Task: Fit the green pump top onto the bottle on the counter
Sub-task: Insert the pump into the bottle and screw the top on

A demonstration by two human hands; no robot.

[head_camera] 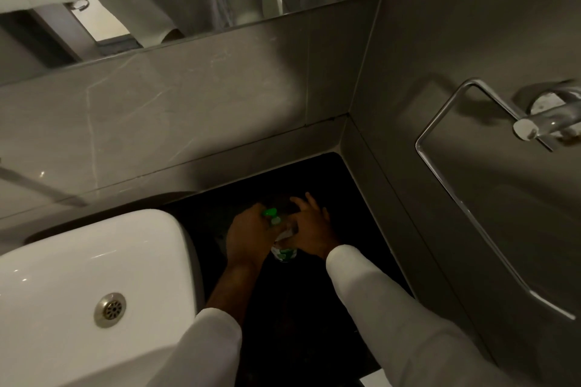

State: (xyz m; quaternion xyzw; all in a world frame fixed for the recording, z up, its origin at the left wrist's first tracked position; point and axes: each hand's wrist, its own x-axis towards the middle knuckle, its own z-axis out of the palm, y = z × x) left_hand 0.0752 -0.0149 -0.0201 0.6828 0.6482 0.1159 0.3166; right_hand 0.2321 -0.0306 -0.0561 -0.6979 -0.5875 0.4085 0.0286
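The left hand [248,234] is curled around the green pump top [269,213], holding it right at the mouth of the bottle [284,251], which stands on the dark counter [314,308] between the white basin [94,261] and the corner wall. The right hand [309,229] pinches the bottle's upper part with thumb and lower fingers, its other fingers fanned loose. Whether the pump is seated yet is hidden. The bottle looks small, light, thin-walled plastic, likely slick and easy to tip, so a firm hold near the shoulder suits it, with the pump gripped by its collar rather than the nozzle.
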